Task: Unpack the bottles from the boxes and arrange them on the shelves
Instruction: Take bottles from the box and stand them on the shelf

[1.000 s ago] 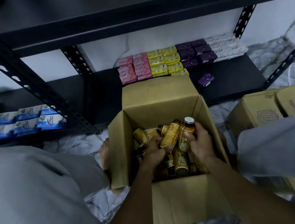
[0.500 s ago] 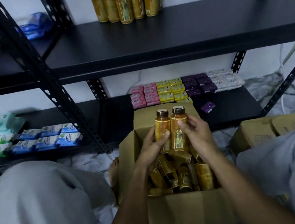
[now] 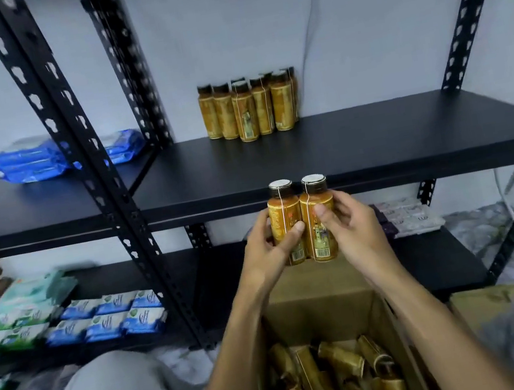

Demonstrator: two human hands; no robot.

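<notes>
Left bottle [image 3: 281, 216] and right bottle [image 3: 318, 215] are held upright above the open box [image 3: 322, 311], sides touching, caps up, long axes vertical. The left hand [image 3: 267, 256] curls round the left one, thumb across its label, and the right hand [image 3: 355, 234] curls round the right one. Loose bottles [image 3: 341, 359] lie tumbled inside the box, and higher above it a cluster of bottles [image 3: 245, 115] stands upright on the shelf [image 3: 359, 143].

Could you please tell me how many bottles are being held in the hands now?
2. The left bottle is gripped by the left hand, the right bottle by the right hand, upright and side by side. Another could be hidden behind them.
</notes>
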